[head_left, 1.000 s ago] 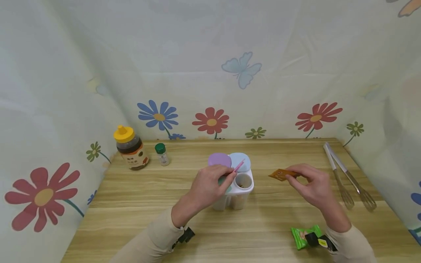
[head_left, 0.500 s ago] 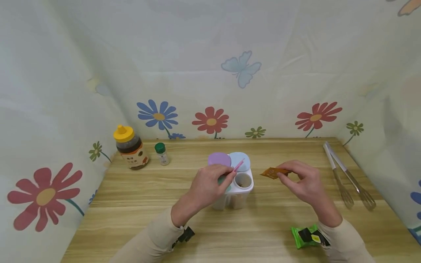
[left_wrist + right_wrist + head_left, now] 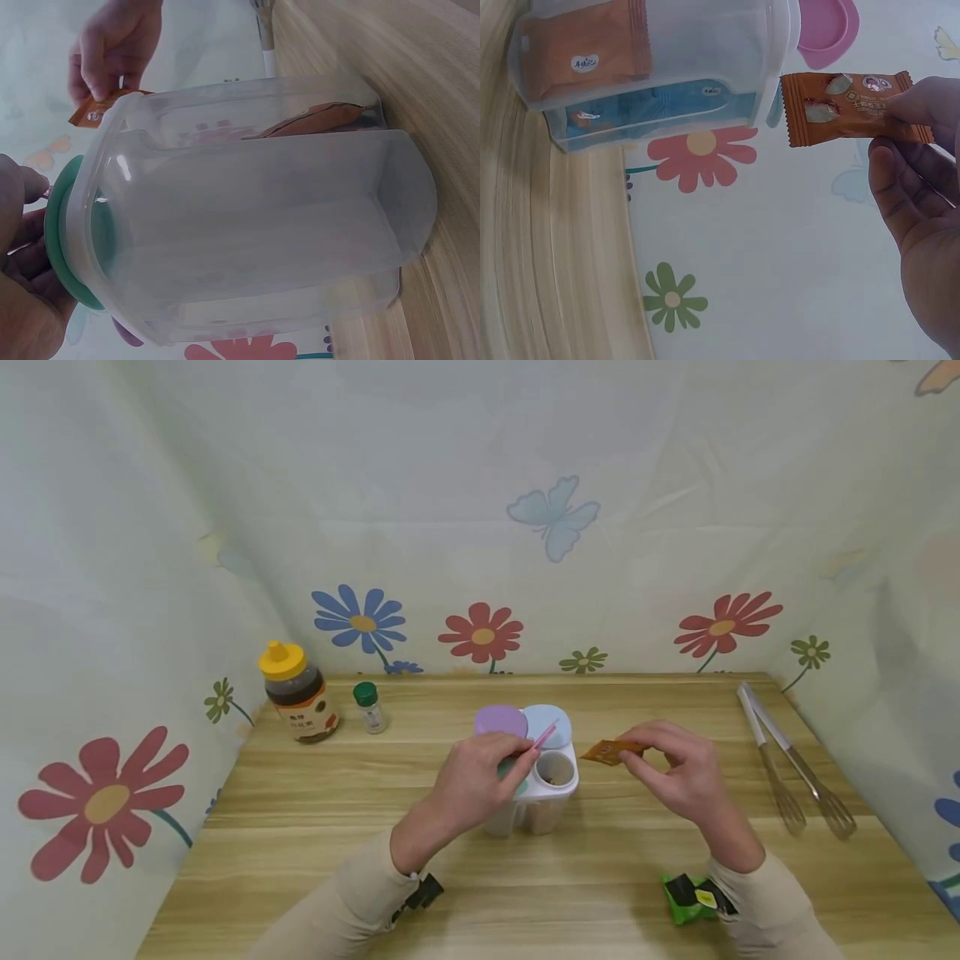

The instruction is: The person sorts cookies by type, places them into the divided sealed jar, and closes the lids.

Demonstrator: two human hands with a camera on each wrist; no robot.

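1. Flowered sheeting backed a pale wooden table [image 3: 600, 877].
2. Right-hand fingers [image 3: 915, 112] pinched one end of a small orange foil snack packet [image 3: 611, 751], held in the air just beside a clear four-cell plastic canister [image 3: 534, 797]. The packet looked light, thin and slippery, so an end-seam pinch seemed best.
3. The left hand [image 3: 472, 781] curled around the canister's green lid [image 3: 71, 247], steadying it.
4. Steel whisks [image 3: 787, 764] lay well apart.
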